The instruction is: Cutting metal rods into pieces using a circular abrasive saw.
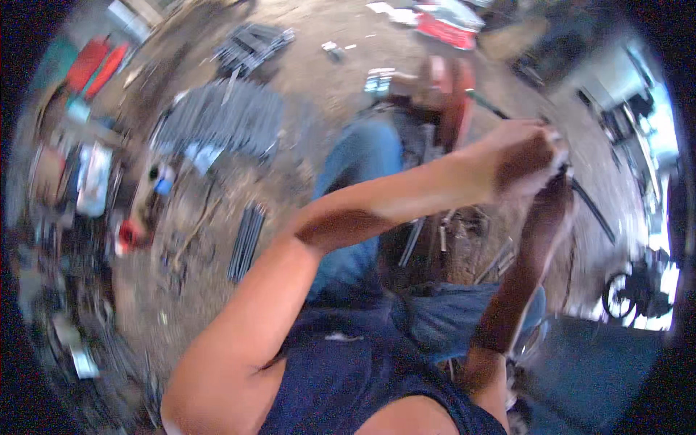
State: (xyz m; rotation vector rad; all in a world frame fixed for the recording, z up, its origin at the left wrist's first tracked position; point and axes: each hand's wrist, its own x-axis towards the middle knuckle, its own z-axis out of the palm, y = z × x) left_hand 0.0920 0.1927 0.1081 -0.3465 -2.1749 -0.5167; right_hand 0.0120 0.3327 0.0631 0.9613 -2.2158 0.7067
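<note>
The step in hand seems to be the handling of one long dark rod, which is held in the air over the right part of the floor. The left hand appears clenched around its middle; the right hand meets it just there, but because of the blur I cannot tell if its fingers are closed. I judge that the next move calls for a firm hold and for attention to both free ends, since one points near an orange-red upright object.

Counted: one rod, two hands, one such upright object. On the left part of the floor lie one wide row of dark bars, one smaller stack toward the far side, and one narrow bundle nearer; their single bars are too blurred for counting.
</note>
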